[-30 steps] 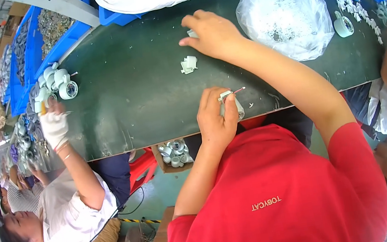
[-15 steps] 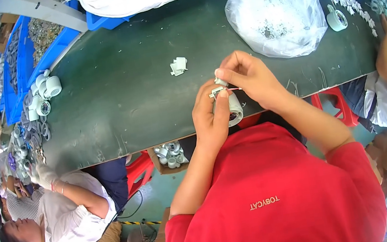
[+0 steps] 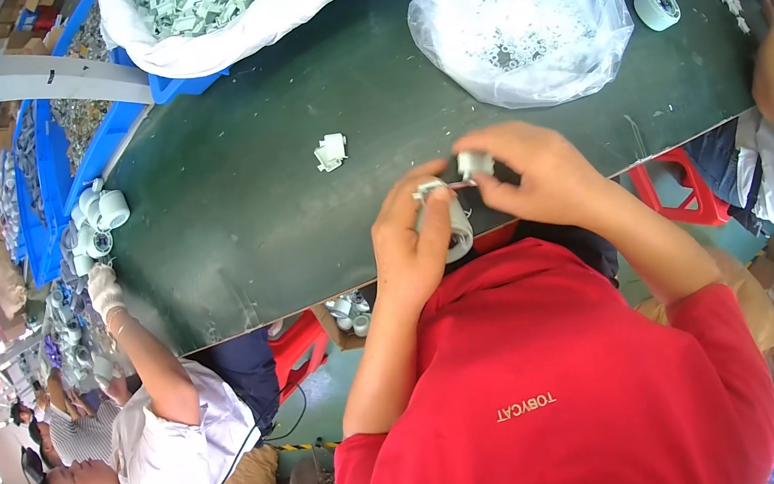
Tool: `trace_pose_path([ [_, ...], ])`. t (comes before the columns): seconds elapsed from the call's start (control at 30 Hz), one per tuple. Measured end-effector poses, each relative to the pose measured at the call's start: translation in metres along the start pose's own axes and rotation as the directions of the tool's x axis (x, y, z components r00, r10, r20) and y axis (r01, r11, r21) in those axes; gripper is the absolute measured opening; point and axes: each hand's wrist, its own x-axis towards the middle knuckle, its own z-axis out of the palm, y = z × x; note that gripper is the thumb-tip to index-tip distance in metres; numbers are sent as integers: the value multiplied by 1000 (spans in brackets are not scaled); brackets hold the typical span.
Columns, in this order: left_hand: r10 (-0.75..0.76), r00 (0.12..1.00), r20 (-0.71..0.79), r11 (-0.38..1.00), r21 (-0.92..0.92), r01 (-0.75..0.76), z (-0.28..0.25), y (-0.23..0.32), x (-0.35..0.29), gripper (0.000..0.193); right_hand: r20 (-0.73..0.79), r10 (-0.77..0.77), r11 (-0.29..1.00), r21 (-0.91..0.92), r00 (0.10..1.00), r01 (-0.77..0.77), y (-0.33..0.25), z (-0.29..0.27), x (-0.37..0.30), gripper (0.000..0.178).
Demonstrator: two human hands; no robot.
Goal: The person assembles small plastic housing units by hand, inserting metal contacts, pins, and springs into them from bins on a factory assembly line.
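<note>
My left hand [image 3: 408, 244] is closed round a white cylindrical plastic housing [image 3: 459, 239], held upright near the table's front edge. Between the fingers and thumb of my right hand [image 3: 542, 167] is a small white plastic piece [image 3: 474, 165], just right of and above the housing. A short, thin reddish wire seems to run between the two parts; motion blurs its ends. Ahead on the green table [image 3: 238, 195] lie a few small white plastic clips [image 3: 330, 153], touched by neither hand.
Beyond my hands sits a clear plastic bag [image 3: 518, 13] of small parts; right of it stands another white housing [image 3: 656, 5]. A white-lined bin [image 3: 228, 39] of pale pieces is at the back. At left, a co-worker's gloved hand [image 3: 105, 290] is by several white housings [image 3: 104, 211].
My right hand has turned and now shows the small white piece more openly, slightly away from the housing. The co-worker's gloved hand has reached forward to the housings. The view has shifted a little.
</note>
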Motion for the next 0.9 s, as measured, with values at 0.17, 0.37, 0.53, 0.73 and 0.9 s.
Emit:
trace_pose_path([
  [0.17,254,951,-179,922,342,-182,6,-3,4,17,324,297,561,702,899,-438,-11,-4,-6,34],
  [0.37,272,944,-187,887,428,-171,14,3,0,30,236,354,553,728,905,-406,-21,37,-9,33],
  [0.53,304,935,-183,878,435,-201,11,-3,-1,35,158,340,550,766,927,-333,-27,45,-8,37],
  [0.73,383,907,-177,860,428,-279,11,-10,-1,33,-76,364,736,634,928,-237,-35,62,-14,32],
  [0.9,395,900,-183,870,390,-303,10,-13,0,29,-206,238,900,413,949,-136,-35,65,-14,28],
])
